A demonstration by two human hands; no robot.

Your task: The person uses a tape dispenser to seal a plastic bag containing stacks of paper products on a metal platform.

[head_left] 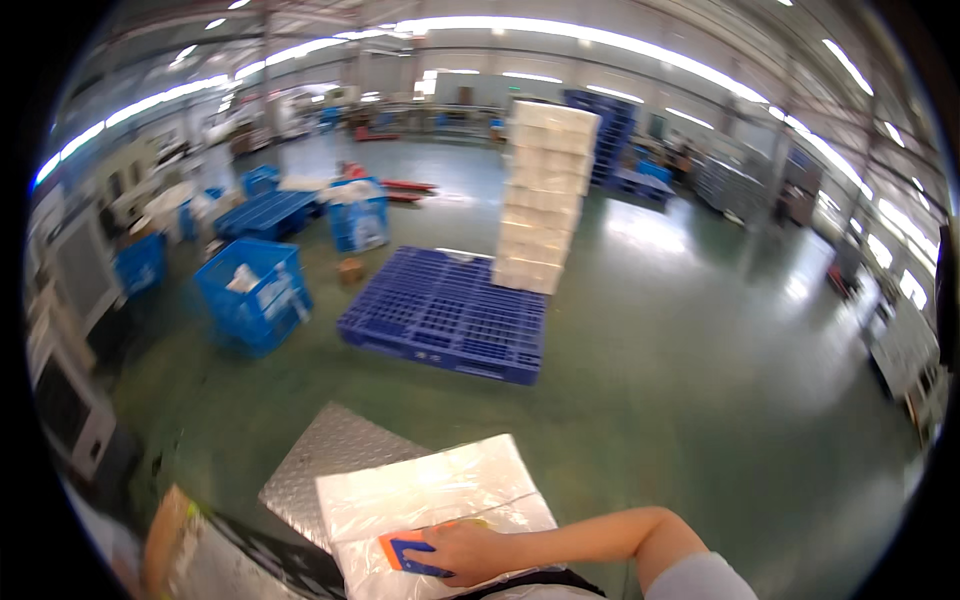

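Right hand [468, 554], fingers curled over an orange-and-blue piece [399, 552], rests on a white package in clear film [425, 488] close to the wearer's body. We see no left hand and cannot tell what bears the package from below. Beyond its left edge we note a patterned metal plate [335, 462], and around these the green floor [640, 420]. We judge slipping the chief hazard: glossy film probably grips poorly, so pressure from one side could tilt the package or send it floorward. Should the piece have a hard edge, we judge that dragging it could tear the film.
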